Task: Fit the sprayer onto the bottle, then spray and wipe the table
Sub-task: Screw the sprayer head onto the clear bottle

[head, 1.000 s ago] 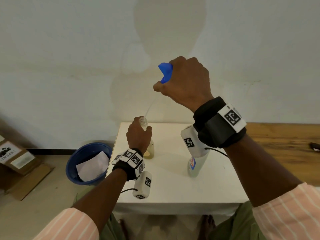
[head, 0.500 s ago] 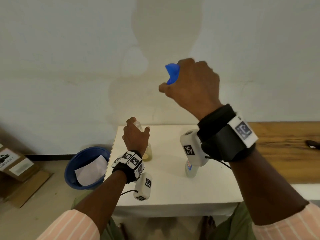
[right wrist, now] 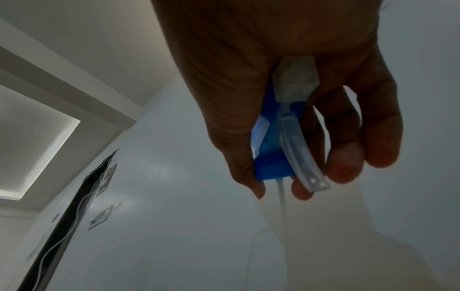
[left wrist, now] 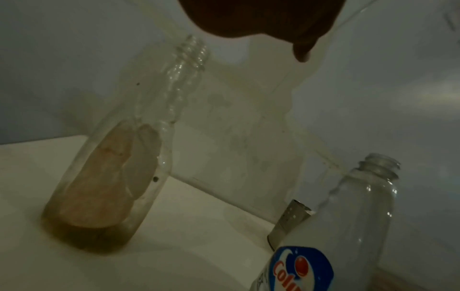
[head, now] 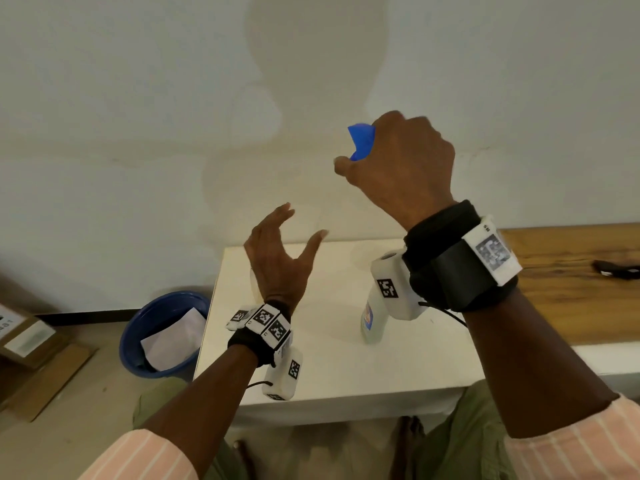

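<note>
Up above the table (head: 346, 368), the right hand (head: 408, 168) grips the blue sprayer (head: 362, 140), fingers curled round it, its tube (right wrist: 283, 206) hanging down. Nearer the table, the left hand (head: 280, 251) is spread and holds nothing. Two uncapped bottles stand on the table: the yellowish bottle (left wrist: 117, 167) and the labelled bottle (left wrist: 348, 226).
</note>
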Demonstrator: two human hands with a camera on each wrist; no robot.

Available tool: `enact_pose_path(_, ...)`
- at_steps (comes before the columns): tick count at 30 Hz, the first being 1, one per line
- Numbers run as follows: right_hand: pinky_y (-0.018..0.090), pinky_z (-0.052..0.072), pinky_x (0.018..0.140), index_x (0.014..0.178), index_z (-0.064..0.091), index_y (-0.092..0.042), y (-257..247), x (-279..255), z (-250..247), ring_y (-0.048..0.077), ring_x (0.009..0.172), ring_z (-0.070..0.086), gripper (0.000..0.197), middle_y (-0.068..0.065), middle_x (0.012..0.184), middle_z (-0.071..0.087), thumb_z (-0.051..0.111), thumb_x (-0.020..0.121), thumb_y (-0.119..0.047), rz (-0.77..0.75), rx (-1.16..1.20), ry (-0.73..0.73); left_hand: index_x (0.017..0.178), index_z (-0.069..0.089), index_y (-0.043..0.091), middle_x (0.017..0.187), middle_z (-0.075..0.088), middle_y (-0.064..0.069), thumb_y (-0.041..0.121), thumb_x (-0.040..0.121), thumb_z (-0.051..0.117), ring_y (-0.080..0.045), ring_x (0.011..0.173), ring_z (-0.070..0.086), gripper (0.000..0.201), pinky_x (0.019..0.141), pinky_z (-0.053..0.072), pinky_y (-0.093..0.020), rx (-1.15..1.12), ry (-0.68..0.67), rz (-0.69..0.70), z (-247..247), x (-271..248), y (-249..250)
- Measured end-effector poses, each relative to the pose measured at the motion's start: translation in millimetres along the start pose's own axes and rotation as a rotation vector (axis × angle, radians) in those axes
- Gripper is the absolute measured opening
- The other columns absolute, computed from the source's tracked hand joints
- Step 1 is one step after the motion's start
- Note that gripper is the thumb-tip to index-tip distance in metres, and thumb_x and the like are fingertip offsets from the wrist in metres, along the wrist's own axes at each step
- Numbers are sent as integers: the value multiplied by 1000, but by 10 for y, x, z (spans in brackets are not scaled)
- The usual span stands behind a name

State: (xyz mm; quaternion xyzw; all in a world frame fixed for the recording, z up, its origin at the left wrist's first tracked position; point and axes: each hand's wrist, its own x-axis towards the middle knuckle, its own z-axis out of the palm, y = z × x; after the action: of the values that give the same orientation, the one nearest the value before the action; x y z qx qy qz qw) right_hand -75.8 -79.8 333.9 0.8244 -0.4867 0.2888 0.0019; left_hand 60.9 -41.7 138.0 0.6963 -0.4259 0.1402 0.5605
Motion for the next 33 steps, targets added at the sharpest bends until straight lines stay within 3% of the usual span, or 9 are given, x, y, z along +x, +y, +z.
enact_pose_path(2, 31, 33, 66, 84, 40, -15, 87, -8, -69, 21, 72, 46, 44, 1, 80, 47, 61, 80, -53, 27, -22, 15, 119, 56, 22, 125, 59, 12, 62, 68, 72, -5, 115, 51, 67, 102, 37, -29, -50, -115, 18, 66, -69, 139)
enact_pose_path(7, 32, 32, 67, 84, 39, -14, 344, -103, -214, 21, 73, 46, 45, 2, 81, 45, 63, 78, -52, 85, -97, -24, 120, 48, 36, 119, 57, 13, 81, 49, 66, -10, 111, 52, 86, 98, 43, -33, -102, -500, -109, 298, -298, 356)
enact_pose_path(10, 31, 31, 68, 85, 39, -14, 480, -167, -303, 21, 74, 45, 47, 2, 83, 46, 63, 77, -53, 131, -121, -33, 120, 45, 36, 123, 56, 16, 83, 42, 66, -11, 114, 52, 94, 98, 42, -32, -146, -715, -138, 456, -431, 440)
enact_pose_path(12, 31, 30, 69, 86, 39, -14, 553, -196, -388, 21, 75, 45, 47, 2, 84, 47, 64, 77, -53, 160, -121, -26, 117, 48, 33, 122, 58, 18, 80, 44, 68, -8, 113, 53, 89, 99, 44, -34, -173, -783, -144, 546, -513, 489)
enact_pose_path(16, 32, 31, 68, 90, 43, -17, 635, -253, -552, 21, 76, 47, 45, 2, 86, 51, 64, 75, -53, 207, -102, 1, 108, 56, 32, 112, 65, 16, 72, 60, 69, -7, 105, 59, 64, 94, 49, -37, -197, -806, -172, 702, -619, 472)
enact_pose_path(23, 30, 35, 71, 99, 49, -15, 727, -350, -818, 22, 86, 60, 51, 7, 93, 67, 61, 74, -58, 272, -32, 89, 99, 62, 29, 100, 69, 17, 64, 66, 73, -4, 96, 65, 49, 85, 55, -38, -282, -709, -225, 718, -637, 537)
enact_pose_path(27, 31, 34, 73, 110, 52, -12, 781, -381, -988, 20, 87, 53, 61, 5, 96, 65, 62, 74, -60, 287, -29, 128, 96, 63, 28, 95, 71, 17, 57, 68, 75, 0, 91, 65, 43, 82, 56, -36, -321, -658, -244, 682, -594, 627)
enact_pose_path(31, 33, 33, 74, 114, 51, -10, 820, -409, -1083, 18, 86, 43, 65, 2, 96, 52, 65, 73, -58, 306, -38, 117, 97, 63, 27, 92, 72, 16, 54, 66, 78, 2, 88, 66, 44, 81, 57, -34, -322, -663, -240, 669, -585, 669)
enact_pose_path(33, 33, 34, 74, 112, 51, -11, 805, -428, -1078, 19, 86, 48, 65, 2, 95, 53, 65, 72, -59, 308, -34, 83, 95, 64, 27, 92, 72, 16, 55, 66, 78, 1, 88, 66, 43, 81, 57, -34, -314, -663, -233, 663, -592, 674)
